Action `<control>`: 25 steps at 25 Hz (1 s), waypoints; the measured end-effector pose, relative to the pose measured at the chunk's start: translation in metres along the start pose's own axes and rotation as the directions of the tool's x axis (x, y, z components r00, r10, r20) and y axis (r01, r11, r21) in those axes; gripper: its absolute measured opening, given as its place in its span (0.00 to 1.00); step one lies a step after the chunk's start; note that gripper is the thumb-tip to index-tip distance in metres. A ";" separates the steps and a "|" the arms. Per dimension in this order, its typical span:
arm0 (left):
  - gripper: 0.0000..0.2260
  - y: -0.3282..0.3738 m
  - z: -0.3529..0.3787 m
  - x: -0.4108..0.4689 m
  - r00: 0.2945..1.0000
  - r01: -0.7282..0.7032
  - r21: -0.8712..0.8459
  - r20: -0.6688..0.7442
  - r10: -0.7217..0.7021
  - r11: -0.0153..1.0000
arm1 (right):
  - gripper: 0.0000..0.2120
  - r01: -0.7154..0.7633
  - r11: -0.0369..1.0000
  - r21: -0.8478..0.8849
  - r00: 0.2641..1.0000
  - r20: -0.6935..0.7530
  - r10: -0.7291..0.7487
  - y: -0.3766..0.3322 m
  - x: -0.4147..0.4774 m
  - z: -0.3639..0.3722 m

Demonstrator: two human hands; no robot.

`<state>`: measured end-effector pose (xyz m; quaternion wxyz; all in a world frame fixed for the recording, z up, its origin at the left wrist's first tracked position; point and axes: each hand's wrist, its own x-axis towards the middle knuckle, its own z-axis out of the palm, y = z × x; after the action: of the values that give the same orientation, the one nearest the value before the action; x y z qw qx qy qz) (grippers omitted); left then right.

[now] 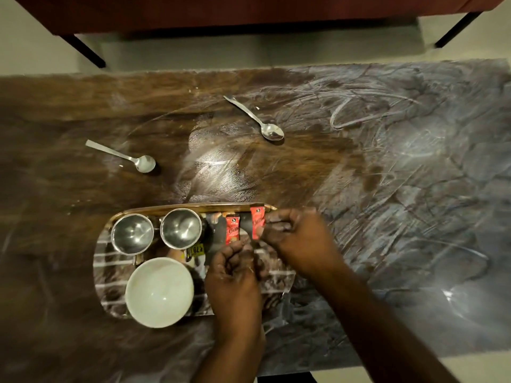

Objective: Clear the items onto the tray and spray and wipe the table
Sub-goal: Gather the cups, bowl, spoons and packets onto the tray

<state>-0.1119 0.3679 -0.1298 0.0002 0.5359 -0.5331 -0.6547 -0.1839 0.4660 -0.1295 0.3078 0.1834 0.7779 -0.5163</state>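
Both hands work over the right part of the tray (193,208), which sits near the front edge of the glossy desk (401,167). The right hand (298,239) pinches the right sachet (257,222) between its fingertips, covering that packet's lower right edge. The left hand (235,275) is curled with its fingers bent inward just below the left sachet (232,229); whether it grips the packet's bottom end cannot be told, since the fingers hide that end. Print on both red sachets is only partly legible. The hands and forearms cover much of the tray's right half, so its right rim is hard to trace.

On the tray's left stand two steel cups (132,233), side by side along the far rim, with a white bowl (159,292) nearer, overhanging the tray's near edge. A yellow label between cups and bowl is mostly hidden. Two spoons lie on the desk beyond the tray: a left spoon (121,155) and a far spoon (255,118), well apart. Smear marks streak the desk. A dark piece of furniture at the top is cut off.
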 end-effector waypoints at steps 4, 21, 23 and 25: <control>0.08 -0.004 -0.010 0.002 0.999 0.027 0.044 0.029 -0.029 0.999 | 0.04 0.033 0.997 -0.063 0.993 -0.114 -0.040 0.009 -0.012 0.026; 0.08 0.012 -0.022 -0.003 0.986 0.055 0.032 0.158 -0.060 0.998 | 0.09 0.037 0.995 0.094 0.967 -0.254 -0.012 -0.048 0.029 -0.007; 0.07 0.017 -0.022 -0.001 0.982 0.032 0.016 0.187 -0.034 0.999 | 0.09 0.007 0.917 0.399 0.952 -0.282 0.116 -0.070 0.064 -0.010; 0.07 0.021 -0.023 0.002 0.977 0.016 -0.006 0.214 -0.014 1.000 | 0.08 -0.001 0.867 0.498 0.936 -0.304 0.176 -0.085 0.098 -0.011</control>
<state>-0.1087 0.3409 -0.1132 -0.0600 0.4664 -0.5236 -0.7105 -0.3115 0.4392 -0.1332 0.1363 0.3774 0.6532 -0.6422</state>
